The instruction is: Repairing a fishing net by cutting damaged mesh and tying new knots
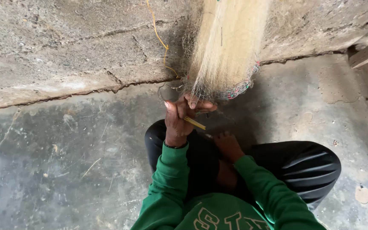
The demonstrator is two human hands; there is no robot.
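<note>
Floor: grey concrete floor, cracked where it meets the rough wall.
Net: pale net hangs bunched against the wall, coloured edging at its bottom, just above your hands.
Left hand: your left hand is raised, fingers pinched on the net's lower edge, a yellow stick across it.
Right hand: your right hand sits lower, in shadow; grip cannot be told.
Cord: yellow cord trails down the wall.

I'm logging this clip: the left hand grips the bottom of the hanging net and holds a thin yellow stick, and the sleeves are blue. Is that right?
Not quite: the sleeves are green, not blue, as the head view shows. The rest holds: the left hand grips the bottom of the hanging net and holds a thin yellow stick.
</note>
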